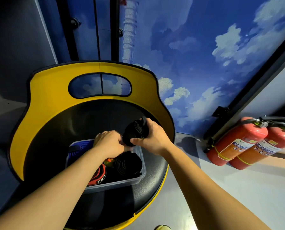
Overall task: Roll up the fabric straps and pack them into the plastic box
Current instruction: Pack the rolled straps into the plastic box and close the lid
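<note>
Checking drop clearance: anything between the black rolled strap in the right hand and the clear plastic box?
In the head view, only the left hand lies between the black rolled strap, gripped by the right hand, and the clear plastic box.

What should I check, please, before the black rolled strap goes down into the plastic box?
1. Roll stays tight: ok. The black rolled strap shows neat coils.
2. Grip: ok. The right hand holds it, and the left hand touches its lower edge.
3. Loose tail: cannot tell. A short end stands up at the top of the roll.
4. Box position: ok. The plastic box sits on the black seat, right below the hands.
5. Free space: cannot tell. A blue roll, a red roll and a black roll lie inside already, and the left forearm hides the middle.
</note>
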{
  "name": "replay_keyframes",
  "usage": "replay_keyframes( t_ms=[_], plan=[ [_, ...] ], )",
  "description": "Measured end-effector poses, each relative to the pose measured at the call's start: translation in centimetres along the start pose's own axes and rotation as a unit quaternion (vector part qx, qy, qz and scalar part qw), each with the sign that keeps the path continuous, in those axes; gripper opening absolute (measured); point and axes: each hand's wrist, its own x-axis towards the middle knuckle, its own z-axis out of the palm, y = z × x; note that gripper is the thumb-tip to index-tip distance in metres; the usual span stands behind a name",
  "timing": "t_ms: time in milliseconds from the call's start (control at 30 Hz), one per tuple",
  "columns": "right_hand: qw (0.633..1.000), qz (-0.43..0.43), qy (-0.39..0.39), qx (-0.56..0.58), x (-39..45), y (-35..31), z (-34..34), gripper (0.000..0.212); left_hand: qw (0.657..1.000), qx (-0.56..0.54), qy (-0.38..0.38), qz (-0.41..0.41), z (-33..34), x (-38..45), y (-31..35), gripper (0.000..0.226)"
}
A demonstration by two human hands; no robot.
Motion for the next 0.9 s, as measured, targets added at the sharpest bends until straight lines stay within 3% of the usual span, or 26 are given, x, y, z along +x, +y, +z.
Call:
replay_keyframes(
  t_ms=[167,333,700,833,900],
  plan=[
    [1.000,-0.001,0.001,0.003,0.0,0.0,0.1,0.066,0.997,0.042,-0.013,-0.060,0.3,0.8,0.8,0.065],
    [1.000,0.001,0.001,-0.001,0.1,0.1,0.2,0.072,0.994,0.063,-0.005,-0.088,1.1,1.5,1.0,0.043],
    [1.000,-0.008,-0.007,0.011,-0.1,0.2,-0.2,0.067,0.997,-0.017,0.072,-0.025,0.7,-0.1,0.5,0.008],
    [0.998,-0.005,-0.033,0.050,-0.5,-0.1,-0.3,0.060,0.997,-0.026,0.063,-0.022,0.6,-0.5,0.5,0.023],
    [0.997,0.003,-0.039,0.065,-0.7,0.0,-0.3,0.059,0.998,-0.016,0.063,-0.004,0.5,-0.6,0.5,0.018]
  ],
)
